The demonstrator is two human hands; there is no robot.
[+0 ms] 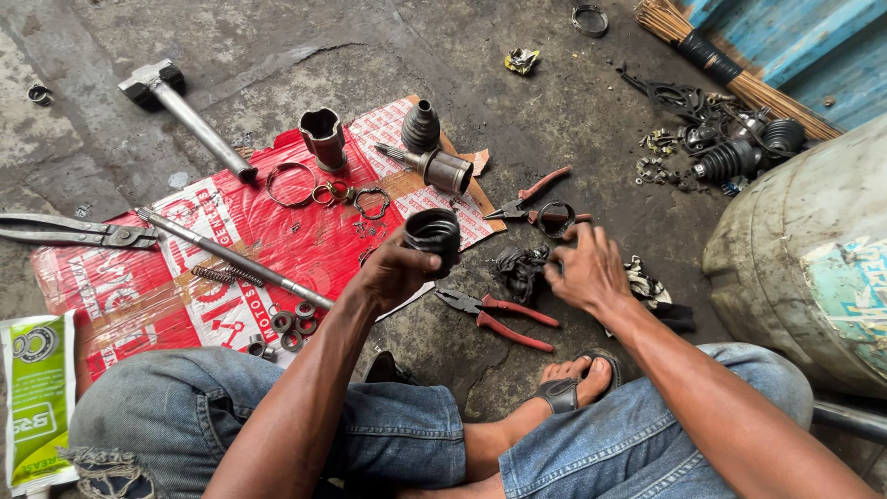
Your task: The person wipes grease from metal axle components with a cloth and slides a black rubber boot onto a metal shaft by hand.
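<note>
Hands first: left hand (395,270) is wrapped around a dark, greasy cup-shaped joint housing (432,237), fingers clamped on its side, holding it up off the floor just over the edge of the red printed cardboard sheet (185,268). Right hand (588,271) is down low by a black crumpled rag (520,270), fingers spread apart and not gripping anything, fingertips close to a metal ring clamp (555,218).

Red-handled pliers (499,316) lie on the concrete floor (573,111) between the two hands, and a second red-handled pair (531,196) sits just past the ring clamp. On the cardboard there's a long steel shaft (231,257), a coil spring (226,274), several loose rings and washers (319,192), a rubber boot (420,127) and a metal stub shaft (434,166). Hammer (180,109) lies further out on the floor.
</note>
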